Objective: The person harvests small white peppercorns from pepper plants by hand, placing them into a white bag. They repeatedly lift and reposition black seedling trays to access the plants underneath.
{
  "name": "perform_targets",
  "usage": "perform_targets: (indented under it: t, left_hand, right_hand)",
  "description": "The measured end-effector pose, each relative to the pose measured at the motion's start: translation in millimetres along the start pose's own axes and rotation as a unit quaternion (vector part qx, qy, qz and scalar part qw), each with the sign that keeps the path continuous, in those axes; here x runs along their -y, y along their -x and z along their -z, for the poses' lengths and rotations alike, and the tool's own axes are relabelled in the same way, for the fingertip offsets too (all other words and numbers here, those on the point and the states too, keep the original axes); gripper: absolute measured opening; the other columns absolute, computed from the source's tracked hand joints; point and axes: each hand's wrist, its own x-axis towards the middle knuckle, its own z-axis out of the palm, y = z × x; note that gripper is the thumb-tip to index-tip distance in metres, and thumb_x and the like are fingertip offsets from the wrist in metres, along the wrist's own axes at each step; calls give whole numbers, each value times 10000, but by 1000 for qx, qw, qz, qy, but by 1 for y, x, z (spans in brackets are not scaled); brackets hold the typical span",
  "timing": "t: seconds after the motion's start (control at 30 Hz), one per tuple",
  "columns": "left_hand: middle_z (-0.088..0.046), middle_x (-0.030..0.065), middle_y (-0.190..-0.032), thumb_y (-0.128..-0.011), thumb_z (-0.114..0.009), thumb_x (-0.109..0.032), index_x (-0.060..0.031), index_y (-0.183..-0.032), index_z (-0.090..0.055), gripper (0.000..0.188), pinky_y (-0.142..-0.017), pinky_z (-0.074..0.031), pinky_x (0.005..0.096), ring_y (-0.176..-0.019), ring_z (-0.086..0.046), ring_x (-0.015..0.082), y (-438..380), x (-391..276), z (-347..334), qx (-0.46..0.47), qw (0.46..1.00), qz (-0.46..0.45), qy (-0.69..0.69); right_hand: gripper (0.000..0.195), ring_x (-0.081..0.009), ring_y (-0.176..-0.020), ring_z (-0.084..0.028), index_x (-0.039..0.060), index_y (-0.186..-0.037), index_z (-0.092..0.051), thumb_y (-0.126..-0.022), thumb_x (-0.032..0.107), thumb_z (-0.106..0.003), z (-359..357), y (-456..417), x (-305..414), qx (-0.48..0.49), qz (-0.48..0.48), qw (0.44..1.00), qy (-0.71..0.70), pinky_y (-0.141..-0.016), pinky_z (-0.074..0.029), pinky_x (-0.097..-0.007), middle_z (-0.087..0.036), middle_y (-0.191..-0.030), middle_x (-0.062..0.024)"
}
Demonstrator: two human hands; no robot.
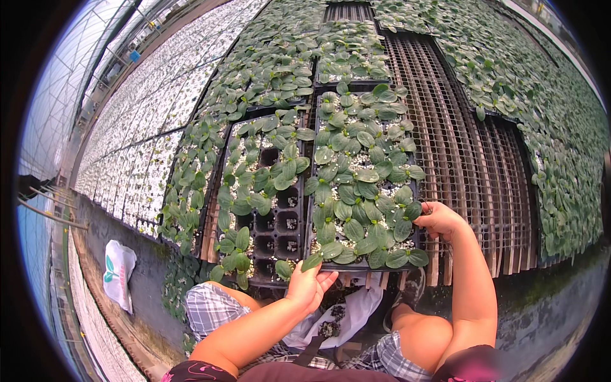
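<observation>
A black cell tray (309,238) full of broad-leaved green seedlings (365,179) lies before me. At its front left corner is my left hand (308,289), fingers apart, its fingertips touching a leaf (312,261) that overhangs the rim. My right hand (441,220) is at the tray's right edge, thumb and fingers curled together beside a leaf (412,210). Something thin and dark shows at those fingers; whether they pinch it is unclear. Left of this tray is a second cell tray (276,234) with several bare cells and a lone seedling (284,270) at its front.
Slatted benching with mesh (472,181) extends to the right, with more seedling trays (563,191) beyond. White-topped trays (143,176) fill the left. A white bag (351,313) with dark soil lies between my knees. Another white bag (119,277) rests on a ledge at left.
</observation>
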Motion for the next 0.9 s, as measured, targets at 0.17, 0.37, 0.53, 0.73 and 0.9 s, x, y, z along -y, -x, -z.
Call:
perform_targets:
  t: [0.17, 0.37, 0.53, 0.73, 0.9]
  left_hand:
    - [-539, 86, -1112, -961, -440, -150, -74, -1166, -429, 219, -828, -530, 390, -960, -578, 239, 4, 5, 25, -7, 998, 57, -10]
    - [-448, 146, -1322, -953, -480, -215, -50, -1237, -421, 334, -959, -444, 414, -1181, -489, 257, 21, 19, 34, 23, 922, 357, -150]
    - [-426, 130, -1363, -974, -432, -250, -33, -1137, -532, 289, -1045, -307, 352, -1273, -382, 221, -11, -31, -1, 437, 769, 389, -257]
    - [-531, 266, -1185, -950, -460, -148, 20, -1079, -534, 225, -963, -396, 494, -1138, -514, 379, -52, -155, -82, 386, 888, 223, -114]
    - [-439, 258, -1279, -940, -417, -74, 68, -1242, -376, 336, -984, -449, 430, -1175, -483, 358, -194, -209, -219, 217, 975, 52, -2]
  right_hand:
    - [291, -48, -505, -493, 37, -1083, -578, -796, 84, -577, 41, -12, 5, -162, 20, 986, 19, -379, -326, -227, -662, -776, -55]
    - [222, -241, -748, -612, 94, -918, -657, -772, 33, -501, 88, -85, 63, -444, 153, 840, 272, -704, -483, -330, -644, -815, -124]
    - [343, -282, -944, -595, 172, -1062, -620, -799, 34, -449, 128, -166, 129, -520, 192, 713, 430, -784, -482, -383, -581, -1118, -50]
    - [421, -225, -1139, -494, 240, -1201, -551, -815, 94, -468, 151, -251, 125, -574, 133, 620, 519, -905, -423, -393, -515, -1275, -11]
    - [409, -230, -1176, -447, 250, -1194, -545, -815, 109, -486, 153, -248, 128, -571, 152, 657, 467, -949, -361, -423, -498, -1276, 9]
